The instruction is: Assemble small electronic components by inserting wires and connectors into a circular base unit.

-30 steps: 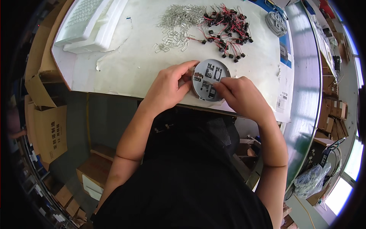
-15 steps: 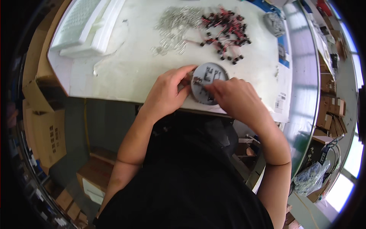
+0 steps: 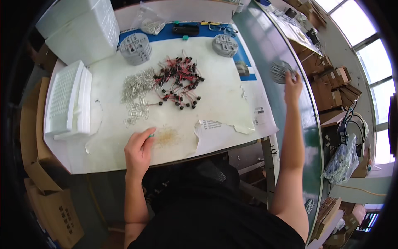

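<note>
Fabric of my plain black shirt point(image 3: 215, 207) is filling the near edge of the view, below a pale, paper-covered worktable point(image 3: 112, 151). At the table's front, my left hand point(image 3: 138, 151) is pinching narrowly, thumb and forefinger closing around a small green piece point(image 3: 151, 135) that the grip is mostly hiding. Just beside it, a yellowish-brown smudge point(image 3: 167, 136) is marking the paper, and farther right a torn white printed sheet point(image 3: 211, 129) is lying flat. Beyond, a loose pile of clear, shiny bent loops point(image 3: 139, 89) is spreading out, its right side touching a tangled heap of small black components with red and dark wires point(image 3: 178, 76). Well out to the right, my right hand point(image 3: 293, 84) is gripping a round grey disc point(image 3: 280, 72) by its right edge; the disc is appearing blurred over a long, glossy green surface point(image 3: 259, 37), and I cannot tell whether they are touching. Farther back, two stacks of round grey housings point(image 3: 136, 49) are standing apart, and behind them a blue strip point(image 3: 166, 36) is carrying a black, elongated object point(image 3: 185, 30).
</note>
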Motion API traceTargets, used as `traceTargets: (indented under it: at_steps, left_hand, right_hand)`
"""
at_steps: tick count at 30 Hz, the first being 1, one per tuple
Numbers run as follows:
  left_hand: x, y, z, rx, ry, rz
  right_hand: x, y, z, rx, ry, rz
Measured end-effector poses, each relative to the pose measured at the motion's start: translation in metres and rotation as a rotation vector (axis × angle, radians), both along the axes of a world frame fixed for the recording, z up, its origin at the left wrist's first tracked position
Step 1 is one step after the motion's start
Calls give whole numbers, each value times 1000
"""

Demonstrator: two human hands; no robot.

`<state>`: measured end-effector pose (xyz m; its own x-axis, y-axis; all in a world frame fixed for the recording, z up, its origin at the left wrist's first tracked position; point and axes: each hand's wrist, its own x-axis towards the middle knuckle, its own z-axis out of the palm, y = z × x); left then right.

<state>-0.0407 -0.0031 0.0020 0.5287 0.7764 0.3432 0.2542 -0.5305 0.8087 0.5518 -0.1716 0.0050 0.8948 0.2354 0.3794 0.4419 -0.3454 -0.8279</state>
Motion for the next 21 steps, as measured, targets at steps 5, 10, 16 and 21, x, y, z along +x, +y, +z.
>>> traceTargets:
  at_steps: [5, 10, 16, 21]
  left_hand:
    - [-2, -1, -12, 50, 35, 55]
    - [5, -4, -12, 100, 44, 106]
    - [3, -5, -9, 65, 45, 130]
    - [3, -10, -10, 155, 34, 151]
  right_hand:
    - [150, -108, -39, -644, 58, -475]
    - [33, 23, -10, -386, -269, -152]
    - [-139, 189, 49, -678, -95, 268]
    - [-127, 223, 24, -754, -100, 253]
